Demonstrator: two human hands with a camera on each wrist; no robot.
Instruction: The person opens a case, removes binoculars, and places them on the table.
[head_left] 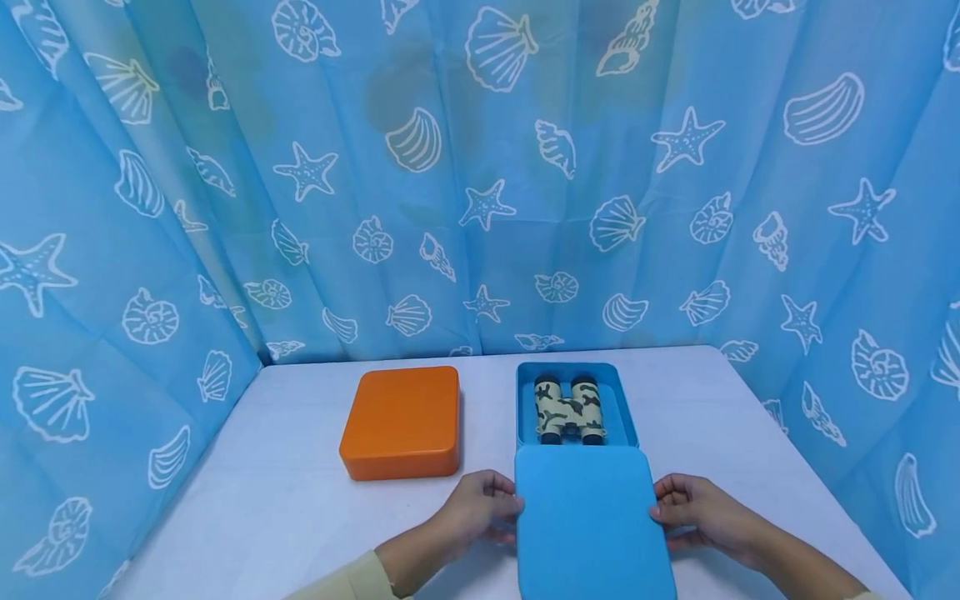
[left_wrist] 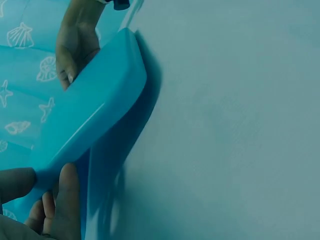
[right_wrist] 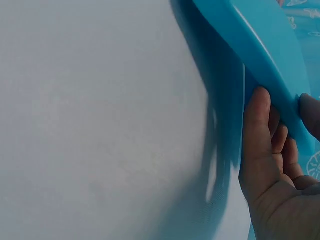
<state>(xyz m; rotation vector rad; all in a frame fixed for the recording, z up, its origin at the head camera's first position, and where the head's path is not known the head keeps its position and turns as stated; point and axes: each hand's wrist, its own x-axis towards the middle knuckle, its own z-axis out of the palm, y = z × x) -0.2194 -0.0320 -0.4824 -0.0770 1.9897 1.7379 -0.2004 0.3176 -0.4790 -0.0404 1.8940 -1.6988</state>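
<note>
A blue lid [head_left: 588, 521] is held between both hands by its two side edges. My left hand [head_left: 483, 510] pinches the left edge, and my right hand [head_left: 697, 514] grips the right edge, thumb outside. In both wrist views the lid [left_wrist: 102, 92] is tilted and raised above the white surface, with fingers [right_wrist: 257, 135] under its rim. Beyond the lid sits an open blue box [head_left: 621, 410]. Camouflage-patterned binoculars [head_left: 570, 410] lie inside it. The lid hides the box's near part.
To the left of the blue box stands an orange box [head_left: 405, 421], its top covered. Both rest on a table with a white cloth [head_left: 300, 467]. Blue curtains [head_left: 450, 208] with white shell and starfish prints hang behind and at both sides.
</note>
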